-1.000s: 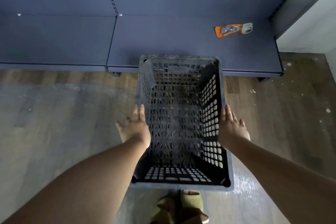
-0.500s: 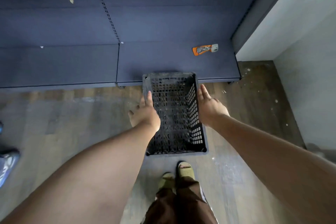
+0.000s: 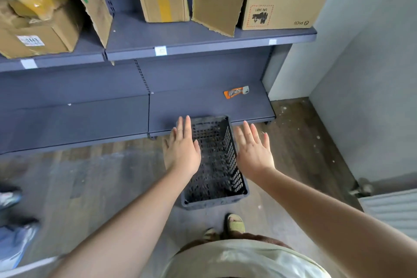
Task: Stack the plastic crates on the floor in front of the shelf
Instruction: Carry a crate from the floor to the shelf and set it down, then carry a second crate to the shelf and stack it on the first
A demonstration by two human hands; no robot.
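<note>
A black perforated plastic crate (image 3: 214, 165) stands upright on the wooden floor, its far end against the bottom board of the grey shelf (image 3: 203, 108). My left hand (image 3: 182, 149) hovers above the crate's left side, fingers spread and holding nothing. On the other side my right hand (image 3: 253, 149) is raised above the crate's right wall, also flat and empty. Neither hand touches the crate. Whether it is one crate or several nested I cannot tell.
An orange packet (image 3: 235, 92) lies on the bottom shelf board. Cardboard boxes (image 3: 282, 2) fill the shelf above. A wall (image 3: 361, 74) closes the right side. Another person's shoes (image 3: 11, 198) are at the left edge. My sandalled feet (image 3: 234, 224) stand just behind the crate.
Both hands have let go of the crate's sides and lifted away with fingers spread. The view has risen and pulled back, so the upper shelf with boxes now shows.
</note>
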